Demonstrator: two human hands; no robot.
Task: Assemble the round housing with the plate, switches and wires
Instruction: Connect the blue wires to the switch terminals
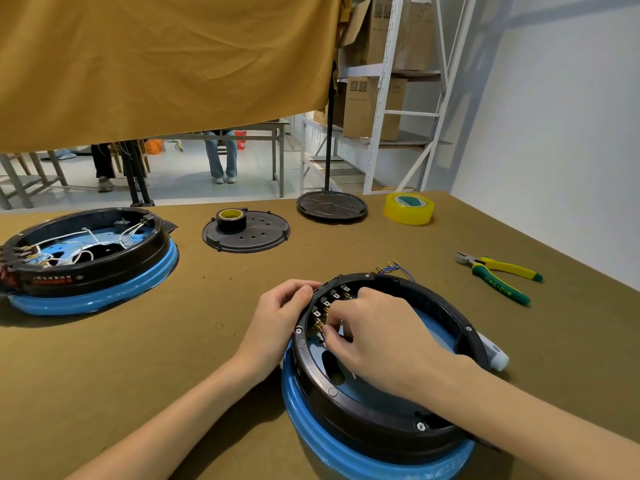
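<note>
Nearest the camera sat the round black plastic housing on its blue ring base, at the near right of the brown felt-covered table, with both forearms reaching in over it. Along the housing's far-left inner wall stood a row of small black switches with brass terminals, so the switches looked already seated. The right hand was inside the ring, fingertips curled together at the lowest terminals, apparently pinching a thin blue wire there; the exact grasp was hidden by the fingers. The left hand gripped the housing's outer rim just beside the switches, fingers bent over the edge to steady it.

By my judgement the work was in the wiring stage. A small bundle of loose blue wires with brass connectors lay over the far rim, seemingly unconnected, so several joins seemed left. The dark perforated round plate, with a roll of black tape standing on it, lay well apart further back, not yet fitted.

A second black housing on a blue ring, at the far left, held white wires across its inside. Also on the table were a ribbed dark round cover, a roll of clear yellowish tape and yellow-and-green handled pliers at the right. A white cylindrical object poked out behind the near housing's right side; what it was could not be told.
</note>
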